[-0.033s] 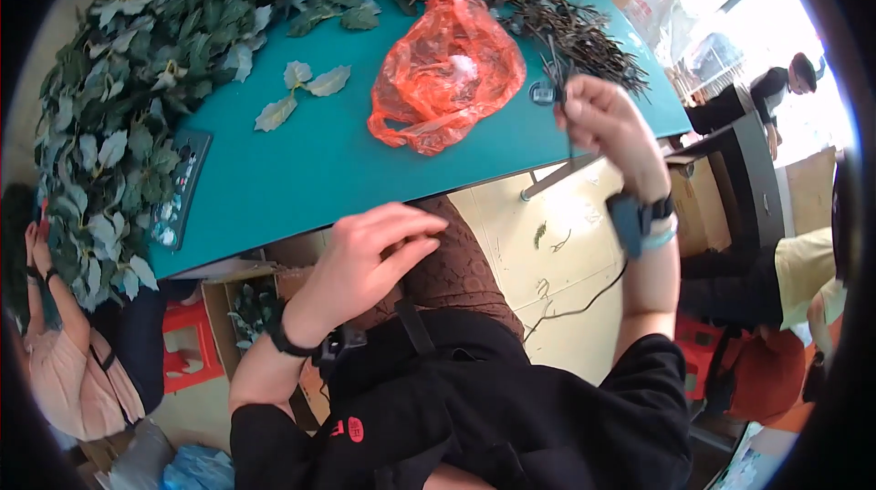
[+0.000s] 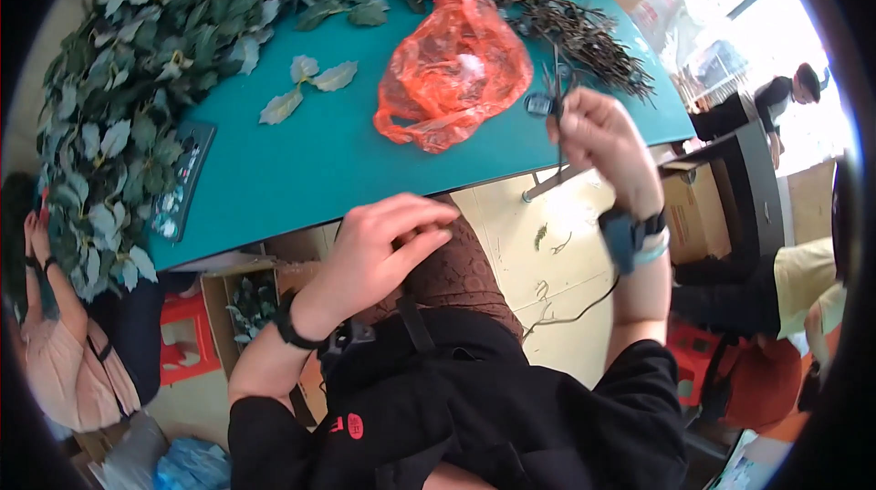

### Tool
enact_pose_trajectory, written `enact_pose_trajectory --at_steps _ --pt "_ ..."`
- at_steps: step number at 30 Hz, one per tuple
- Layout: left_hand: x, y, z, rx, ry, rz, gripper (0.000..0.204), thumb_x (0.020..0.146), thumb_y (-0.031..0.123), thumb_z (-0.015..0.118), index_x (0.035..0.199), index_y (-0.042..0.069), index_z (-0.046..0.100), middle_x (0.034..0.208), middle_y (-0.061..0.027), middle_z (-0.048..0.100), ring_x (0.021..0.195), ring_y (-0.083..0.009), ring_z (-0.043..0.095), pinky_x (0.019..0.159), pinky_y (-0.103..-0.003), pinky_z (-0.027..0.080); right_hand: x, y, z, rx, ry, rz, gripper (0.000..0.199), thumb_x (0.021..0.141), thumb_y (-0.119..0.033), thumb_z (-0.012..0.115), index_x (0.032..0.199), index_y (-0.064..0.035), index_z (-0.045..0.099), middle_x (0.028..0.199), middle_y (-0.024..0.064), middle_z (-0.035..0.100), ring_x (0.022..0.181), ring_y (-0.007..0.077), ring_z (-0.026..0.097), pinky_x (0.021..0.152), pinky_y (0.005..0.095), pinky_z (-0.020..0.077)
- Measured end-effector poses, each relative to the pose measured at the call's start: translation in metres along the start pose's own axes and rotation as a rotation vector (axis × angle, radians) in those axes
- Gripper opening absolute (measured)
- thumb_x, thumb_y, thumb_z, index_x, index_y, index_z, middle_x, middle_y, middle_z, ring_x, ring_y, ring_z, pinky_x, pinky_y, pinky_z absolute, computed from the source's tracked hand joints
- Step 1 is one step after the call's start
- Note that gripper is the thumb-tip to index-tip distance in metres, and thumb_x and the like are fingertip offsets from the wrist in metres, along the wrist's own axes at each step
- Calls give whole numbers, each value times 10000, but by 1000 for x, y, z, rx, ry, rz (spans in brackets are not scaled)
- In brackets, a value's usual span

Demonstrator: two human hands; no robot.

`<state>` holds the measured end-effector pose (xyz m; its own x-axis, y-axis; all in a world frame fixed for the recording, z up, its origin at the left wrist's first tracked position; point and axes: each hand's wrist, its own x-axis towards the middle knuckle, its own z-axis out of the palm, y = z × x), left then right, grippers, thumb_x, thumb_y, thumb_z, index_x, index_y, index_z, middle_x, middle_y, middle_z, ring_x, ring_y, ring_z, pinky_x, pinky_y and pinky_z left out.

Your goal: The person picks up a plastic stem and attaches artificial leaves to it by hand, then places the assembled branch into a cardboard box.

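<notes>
My right hand (image 2: 600, 139) is closed on a thin dark branched stem (image 2: 557, 79) at the table's front right edge. The stem stands nearly upright, its forked top above my fingers and its straight end below. Beyond it lies a heap of similar dark stems (image 2: 593, 34). Over my lap, my left hand (image 2: 388, 239) has its fingers stretched forward and its thumb a little apart from them, with nothing visible between. Nearest to it on the table is a crumpled red plastic bag (image 2: 429, 93) with something pale inside. To its left lies a three-leaf green sprig (image 2: 301, 88).
Artificial green leaves (image 2: 137, 88) are piled along the left of the green table (image 2: 301, 175). A dark tray (image 2: 193, 175) of small pieces lies beside them. A small dark round object (image 2: 538, 104) is near my right hand. A cable hangs from my right wrist; other people are at both sides.
My right hand has shifted slightly down and left with the stem, which now stands more upright. My left hand has moved slightly right.
</notes>
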<state>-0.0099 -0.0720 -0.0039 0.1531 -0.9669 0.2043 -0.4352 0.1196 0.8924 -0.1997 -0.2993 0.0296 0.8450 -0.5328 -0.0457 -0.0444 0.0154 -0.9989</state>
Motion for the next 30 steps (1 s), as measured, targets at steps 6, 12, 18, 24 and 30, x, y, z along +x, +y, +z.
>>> enact_pose_trajectory --at_steps 6,12,18,24,30 --pt "11 -12 25 -385 77 -158 182 819 34 654 997 -5 652 941 -63 669 795 -105 622 694 -234 508 -10 40 96 221 -30 -125 167 866 -124 638 960 -15 554 759 31 593 537 43 455 470 177 352" --pt "-7 -27 12 -277 116 -67 128 806 29 667 925 -18 678 843 -68 674 707 -94 611 625 -220 493 -5 39 111 239 -42 -81 242 829 -88 677 1024 2 564 854 52 603 551 50 445 514 178 373" --pt "-18 -20 6 -226 123 -199 95 792 20 679 877 -19 690 762 -58 671 601 -81 587 533 -213 463 8 15 99 -7 -149 -271 328 789 -32 694 1081 7 550 949 64 602 639 62 529 589 191 452" --pt "-20 -19 7 -158 194 -165 102 776 20 692 871 -14 694 732 -61 670 549 -84 576 490 -217 443 2 20 107 -5 -78 -69 284 790 9 657 1056 24 558 990 84 597 672 91 569 614 220 482" --pt "-18 -21 11 -24 279 -73 92 766 14 697 851 -21 691 716 -75 665 525 -96 574 480 -224 437 3 48 129 410 157 -161 171 837 11 581 1006 28 566 934 86 594 624 113 566 558 219 464"
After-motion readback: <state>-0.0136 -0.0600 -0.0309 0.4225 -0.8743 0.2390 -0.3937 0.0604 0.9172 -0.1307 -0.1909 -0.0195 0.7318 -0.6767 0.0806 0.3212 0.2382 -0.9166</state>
